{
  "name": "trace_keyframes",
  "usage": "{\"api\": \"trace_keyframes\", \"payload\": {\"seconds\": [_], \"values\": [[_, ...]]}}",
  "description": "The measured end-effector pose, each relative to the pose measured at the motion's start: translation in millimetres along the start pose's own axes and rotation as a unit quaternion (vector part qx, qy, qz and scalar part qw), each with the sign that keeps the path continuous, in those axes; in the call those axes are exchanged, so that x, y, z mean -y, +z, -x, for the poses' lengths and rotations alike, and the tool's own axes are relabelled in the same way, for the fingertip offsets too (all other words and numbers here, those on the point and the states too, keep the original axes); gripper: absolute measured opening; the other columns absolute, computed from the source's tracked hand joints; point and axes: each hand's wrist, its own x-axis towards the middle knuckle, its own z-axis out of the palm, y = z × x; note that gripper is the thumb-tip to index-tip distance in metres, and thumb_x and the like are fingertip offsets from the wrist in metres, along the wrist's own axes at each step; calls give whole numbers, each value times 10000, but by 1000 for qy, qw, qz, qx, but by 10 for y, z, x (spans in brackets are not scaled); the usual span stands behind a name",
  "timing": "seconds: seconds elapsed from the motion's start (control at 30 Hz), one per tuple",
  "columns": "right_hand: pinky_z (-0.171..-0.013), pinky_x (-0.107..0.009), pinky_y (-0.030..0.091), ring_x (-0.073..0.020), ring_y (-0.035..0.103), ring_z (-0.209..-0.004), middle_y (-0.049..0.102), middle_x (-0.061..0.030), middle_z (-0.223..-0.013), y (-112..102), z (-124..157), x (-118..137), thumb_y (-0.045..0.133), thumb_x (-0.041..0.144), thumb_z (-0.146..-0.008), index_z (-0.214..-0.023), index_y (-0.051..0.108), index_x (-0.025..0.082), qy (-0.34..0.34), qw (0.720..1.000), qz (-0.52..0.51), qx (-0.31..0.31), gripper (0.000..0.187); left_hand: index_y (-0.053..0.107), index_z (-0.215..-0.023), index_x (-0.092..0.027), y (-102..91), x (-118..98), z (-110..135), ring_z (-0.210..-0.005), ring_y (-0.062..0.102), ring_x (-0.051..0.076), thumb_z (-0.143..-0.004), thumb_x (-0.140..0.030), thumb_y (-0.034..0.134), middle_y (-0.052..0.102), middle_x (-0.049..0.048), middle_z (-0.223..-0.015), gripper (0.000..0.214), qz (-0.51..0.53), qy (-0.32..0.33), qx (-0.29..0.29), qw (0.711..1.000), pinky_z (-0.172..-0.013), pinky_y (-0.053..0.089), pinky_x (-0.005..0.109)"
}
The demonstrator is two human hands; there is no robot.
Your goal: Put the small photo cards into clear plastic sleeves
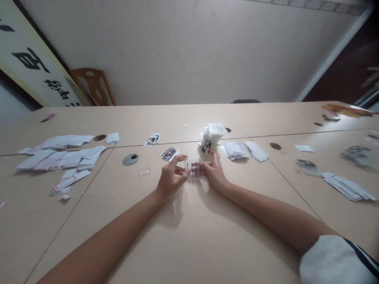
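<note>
Between my two hands is a small clear plastic piece [194, 170], like a case or sleeve, with dark markings on it. My left hand [173, 175] pinches its left edge between thumb and fingers. My right hand [215, 172] grips its right edge. A photo card [206, 147] with a dark picture touches or sits right at my right fingertips; I cannot tell whether the fingers hold it or it leans on the pile behind. That pile is a stack of clear plastic cases [213, 133]. Just beyond my left hand lies another photo card [169, 154].
White paper slips [68, 156] lie in piles at the left. Card stacks [236, 150] and white slips [256, 151] are right of the cases. Further right are more cards [348, 186] and a clear packet [309, 167]. A grey grommet [130, 159] and red-edged label [144, 172] lie left.
</note>
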Motion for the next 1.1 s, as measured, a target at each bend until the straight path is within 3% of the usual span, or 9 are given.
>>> {"api": "trace_keyframes", "payload": {"seconds": [0.23, 0.73, 0.9, 1.1], "values": [[-660, -367, 591, -197, 710, -655, 728, 15, -759, -14, -8, -33, 657, 226, -727, -1264, 275, 271, -15, 1000, -3, 1, 661, 560, -1118, -188, -2, -7, 24, -691, 671, 113, -804, -307, 595, 653, 67, -1107, 338, -21, 46, -1, 999, -647, 581, 243], [-666, -379, 600, -212, 720, -693, 735, -3, -795, -25, -12, -33, 661, 223, -740, -1320, 226, 286, -1, 1000, -6, 19, 727, 555, -1091, -185, -4, 6, 15, -660, 665, 106, -802, -296, 591, 653, 59, -1090, 312, -30, 46, -12, 998, -645, 566, 237], [-685, -379, 591, -215, 721, -708, 735, -9, -810, -24, -5, -14, 680, 256, -768, -1347, 199, 298, 14, 999, -17, 37, 754, 553, -1100, -183, -6, 12, 1, -650, 661, 107, -819, -340, 576, 647, 65, -1092, 322, -35, 14, -13, 999, -619, 555, 236], [-643, -343, 587, -200, 715, -672, 728, -15, -830, -31, -26, -16, 659, 385, -819, -1344, 230, 306, 28, 998, -25, 48, 682, 484, -1232, -233, -17, 13, -5, -721, 653, 142, -802, -513, 609, 650, 56, -1169, 528, -119, -11, -4, 993, -624, 526, 253]]}}
